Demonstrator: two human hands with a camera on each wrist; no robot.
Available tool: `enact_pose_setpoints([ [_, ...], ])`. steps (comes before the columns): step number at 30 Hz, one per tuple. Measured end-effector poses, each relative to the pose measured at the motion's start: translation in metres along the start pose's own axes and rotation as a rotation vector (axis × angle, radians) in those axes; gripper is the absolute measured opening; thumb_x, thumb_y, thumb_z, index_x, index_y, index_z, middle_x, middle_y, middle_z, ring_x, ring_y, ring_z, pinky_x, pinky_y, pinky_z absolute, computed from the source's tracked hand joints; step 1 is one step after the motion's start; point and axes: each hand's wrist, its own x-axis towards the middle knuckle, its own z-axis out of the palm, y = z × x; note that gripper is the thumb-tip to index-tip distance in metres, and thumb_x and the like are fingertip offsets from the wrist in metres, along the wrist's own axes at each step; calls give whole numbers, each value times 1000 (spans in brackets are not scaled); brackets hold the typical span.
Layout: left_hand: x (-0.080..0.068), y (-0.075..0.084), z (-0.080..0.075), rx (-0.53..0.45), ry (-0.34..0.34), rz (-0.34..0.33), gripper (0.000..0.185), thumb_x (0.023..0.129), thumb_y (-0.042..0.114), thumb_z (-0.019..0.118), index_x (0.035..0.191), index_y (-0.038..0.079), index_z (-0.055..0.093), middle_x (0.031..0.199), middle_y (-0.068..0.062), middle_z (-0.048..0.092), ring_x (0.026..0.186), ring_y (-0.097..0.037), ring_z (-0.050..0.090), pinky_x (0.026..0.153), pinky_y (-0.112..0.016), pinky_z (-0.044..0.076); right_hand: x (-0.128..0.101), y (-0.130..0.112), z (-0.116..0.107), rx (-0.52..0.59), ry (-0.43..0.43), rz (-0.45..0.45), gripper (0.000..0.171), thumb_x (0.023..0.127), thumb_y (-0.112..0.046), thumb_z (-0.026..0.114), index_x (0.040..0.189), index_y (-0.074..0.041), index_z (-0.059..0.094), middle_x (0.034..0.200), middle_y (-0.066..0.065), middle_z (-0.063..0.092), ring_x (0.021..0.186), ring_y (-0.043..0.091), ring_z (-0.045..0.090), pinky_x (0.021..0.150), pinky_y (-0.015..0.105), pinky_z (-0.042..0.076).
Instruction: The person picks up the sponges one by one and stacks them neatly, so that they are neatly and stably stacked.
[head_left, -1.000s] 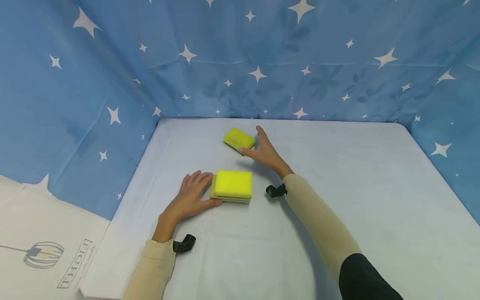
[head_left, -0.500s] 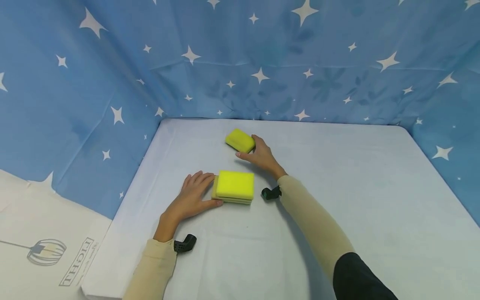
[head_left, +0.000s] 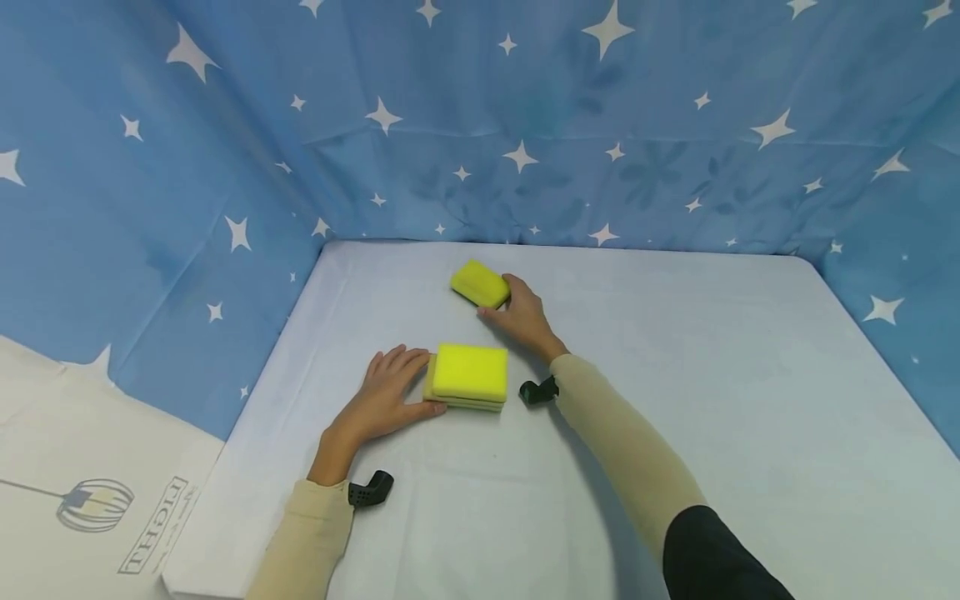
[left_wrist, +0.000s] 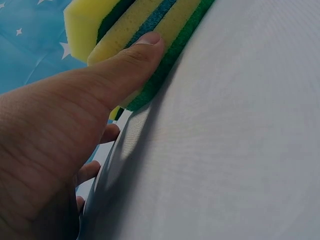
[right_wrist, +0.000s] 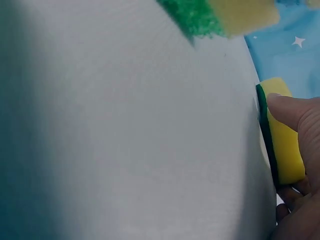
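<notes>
Near the middle of the table, a stack of sponges [head_left: 470, 372] lies with a bright yellow one on top. In the left wrist view its lower sponges [left_wrist: 172, 25] show blue and green scouring layers. My left hand [head_left: 384, 398] holds the stack's left end, thumb at the near side and index finger by the back corner. The other fingers spread over the table. Farther back, my right hand [head_left: 523, 317] grips a single yellow sponge [head_left: 478, 283] by its right end. In the right wrist view, the thumb presses this sponge [right_wrist: 285, 145], whose dark green layer faces the tabletop.
A white-covered table [head_left: 720, 400] extends to the right and toward the front. Blue star-patterned cloth [head_left: 622, 108] hangs along the back and sides. A white printed sheet or box [head_left: 97, 433] lies at the lower left.
My right hand has moved slightly left and closed its thumb and fingers onto the far sponge. My left hand has stayed at the stack.
</notes>
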Motion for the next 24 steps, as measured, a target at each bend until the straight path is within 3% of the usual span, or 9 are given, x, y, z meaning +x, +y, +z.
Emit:
enact_pose_setpoints([
  [24,-2,1,0,12,-4,-2,87,91,53,83,158,7,51,160,-15,48,158,-44,24,126,-67,6,-13,3,-14,113,40,47,79,97,-24,81,161,1,42,161,20,47,146,35,46,120,49,37],
])
